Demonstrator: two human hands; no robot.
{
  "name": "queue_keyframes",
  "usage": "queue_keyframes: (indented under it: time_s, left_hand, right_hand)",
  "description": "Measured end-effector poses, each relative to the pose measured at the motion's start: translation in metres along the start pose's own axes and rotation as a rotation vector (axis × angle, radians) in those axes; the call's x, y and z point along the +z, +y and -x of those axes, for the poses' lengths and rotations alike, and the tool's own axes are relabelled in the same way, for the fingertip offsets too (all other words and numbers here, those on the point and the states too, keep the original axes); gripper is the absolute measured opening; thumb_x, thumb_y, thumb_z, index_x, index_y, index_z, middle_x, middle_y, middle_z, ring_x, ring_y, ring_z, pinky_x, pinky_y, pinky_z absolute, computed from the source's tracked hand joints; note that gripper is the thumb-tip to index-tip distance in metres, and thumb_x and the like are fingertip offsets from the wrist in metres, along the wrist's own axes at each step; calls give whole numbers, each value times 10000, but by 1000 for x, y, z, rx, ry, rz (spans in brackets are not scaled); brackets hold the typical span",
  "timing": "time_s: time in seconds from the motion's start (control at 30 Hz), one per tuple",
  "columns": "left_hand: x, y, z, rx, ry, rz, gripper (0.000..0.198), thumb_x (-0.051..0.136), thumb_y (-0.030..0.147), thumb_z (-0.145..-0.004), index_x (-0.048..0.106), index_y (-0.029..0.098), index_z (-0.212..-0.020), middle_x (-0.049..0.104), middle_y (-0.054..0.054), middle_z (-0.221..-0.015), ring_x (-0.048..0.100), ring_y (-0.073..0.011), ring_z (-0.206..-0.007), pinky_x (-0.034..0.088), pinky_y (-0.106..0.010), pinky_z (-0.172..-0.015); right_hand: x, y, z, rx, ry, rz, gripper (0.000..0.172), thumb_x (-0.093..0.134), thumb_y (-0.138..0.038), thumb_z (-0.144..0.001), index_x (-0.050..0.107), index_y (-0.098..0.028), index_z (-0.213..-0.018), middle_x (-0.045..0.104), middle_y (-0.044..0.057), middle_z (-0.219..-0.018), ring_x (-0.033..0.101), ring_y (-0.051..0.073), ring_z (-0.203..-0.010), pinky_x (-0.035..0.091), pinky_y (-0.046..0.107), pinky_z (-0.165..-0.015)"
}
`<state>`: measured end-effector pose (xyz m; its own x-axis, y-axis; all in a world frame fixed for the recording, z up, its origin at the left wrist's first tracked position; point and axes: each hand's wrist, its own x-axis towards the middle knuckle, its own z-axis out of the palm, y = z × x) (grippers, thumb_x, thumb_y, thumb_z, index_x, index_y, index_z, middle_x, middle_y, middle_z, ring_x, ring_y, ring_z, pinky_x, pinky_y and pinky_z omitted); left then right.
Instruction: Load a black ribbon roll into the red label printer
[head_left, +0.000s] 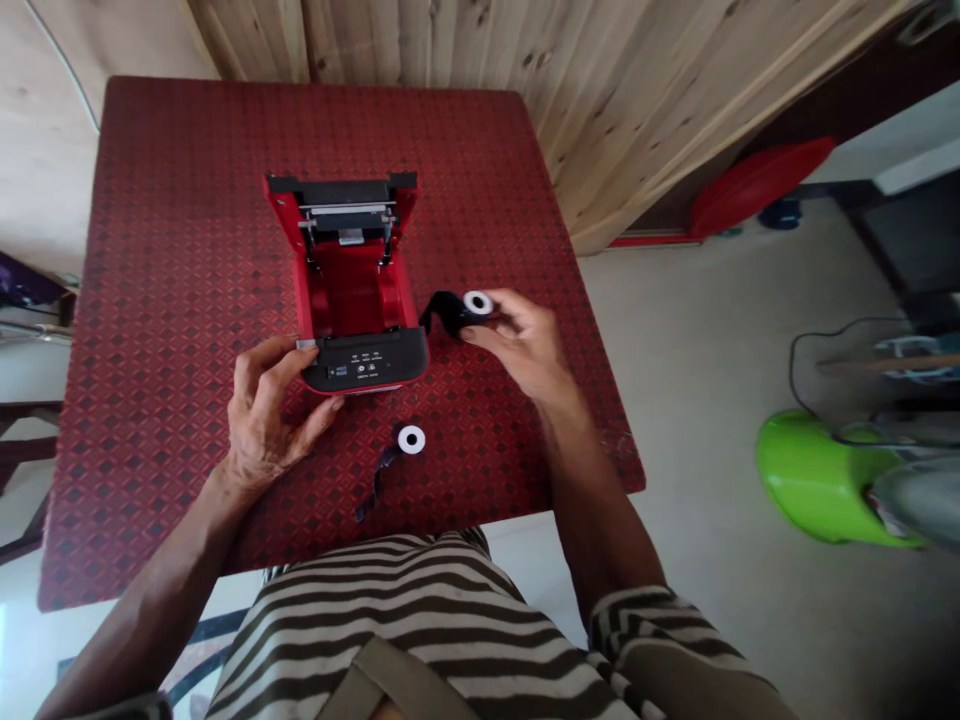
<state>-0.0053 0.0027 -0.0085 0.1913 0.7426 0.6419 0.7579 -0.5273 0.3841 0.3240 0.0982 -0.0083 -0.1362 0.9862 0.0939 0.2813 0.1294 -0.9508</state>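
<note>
A small red and black label printer (364, 365) stands on the table with its lid (349, 210) raised, and its red inner bay lies exposed. My left hand (266, 410) grips its front left corner, fingers on top and thumb against the front edge. Just right of the printer, my right hand (525, 335) pinches a small roll (478, 303) with a white end and a dark hole. A loose black strip trails from this roll to the printer's side. In front of the printer lies a second such roll (412, 440), its own dark strip curling toward me.
A patterned red cloth covers the table (172, 200), which has wooden paneling (450, 40) behind it. On the floor to the right are a bright green tub (817, 480), a cable and a red rounded object (757, 185).
</note>
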Motion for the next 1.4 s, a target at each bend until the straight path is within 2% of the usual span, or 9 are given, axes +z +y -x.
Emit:
queue_keyframes:
  time_s: [0.1,0.17,0.3,0.5,0.67,0.83,1.03,1.23,1.4]
  left_hand:
    - [0,2,1,-16,-13,19,672,823,386,-916,531,258,-1507,636,-146,-1331,665,-281,-1228,638,-454,-1017]
    - [1,3,1,-13,-2,33,651,800,398,-932,532,241,-1504,630,-151,-1339,662,-281,-1231,635,-442,-1013]
    - [0,4,1,-2,-8,47,596,737,383,-973,527,230,-1509,621,-142,-1346,665,-276,-1234,626,-423,-1023]
    - [-2,5,2,-10,-35,25,675,797,342,-932,501,232,-1529,615,-136,-1344,666,-263,-1239,629,-393,-1036]
    - [-2,7,3,-33,-50,37,676,782,358,-947,484,245,-1543,605,-141,-1354,660,-261,-1247,640,-392,-1025]
    - [-3,7,2,-33,-51,35,654,773,350,-951,493,241,-1531,611,-147,-1340,671,-259,-1219,649,-386,-1001]
    - [-3,6,3,-39,-57,30,630,753,386,-964,489,261,-1522,628,-137,-1343,681,-263,-1213,650,-411,-1002]
    - [-22,0,-15,-108,-4,87,573,708,462,-983,529,245,-1482,687,-121,-1304,690,-272,-1161,645,-472,-994]
    - [-40,-17,-81,-58,-32,43,591,656,510,-1021,508,194,-1497,607,-133,-1386,641,-252,-1231,642,-394,-927]
  right_hand:
    - [-24,-55,14,-114,-28,-139,425,958,-496,-716,779,-318,-1058,743,-20,-965,703,182,-865,605,346,-803]
    - [-30,-91,14,-254,-199,-125,417,915,-557,-778,790,-330,-1104,734,6,-967,684,196,-838,581,338,-711]
    - [8,-123,-13,-468,-458,301,254,804,-290,-933,765,-248,-1180,747,40,-1067,688,215,-978,572,378,-879]
    - [86,-119,-45,-465,-533,906,214,590,-64,-1003,739,-104,-1150,742,137,-1148,659,271,-1155,517,439,-1081]
    - [100,-120,-47,-442,-528,1034,258,552,7,-989,758,-109,-1093,774,142,-1100,692,273,-1136,538,417,-1037]
    - [110,-96,-62,-385,-500,1033,158,683,-29,-928,786,-146,-904,750,136,-933,712,308,-1006,573,451,-912]
    - [106,-85,-68,-467,-522,941,247,599,-1,-923,794,-151,-937,764,128,-899,716,288,-969,597,457,-903]
    - [69,-113,-40,-579,-660,565,618,518,20,-905,625,-238,-1456,709,51,-1445,658,231,-1316,526,489,-1170]
    - [65,-109,-25,-648,-506,548,231,645,-135,-996,748,-192,-1194,760,75,-1138,681,250,-1094,580,477,-1032]
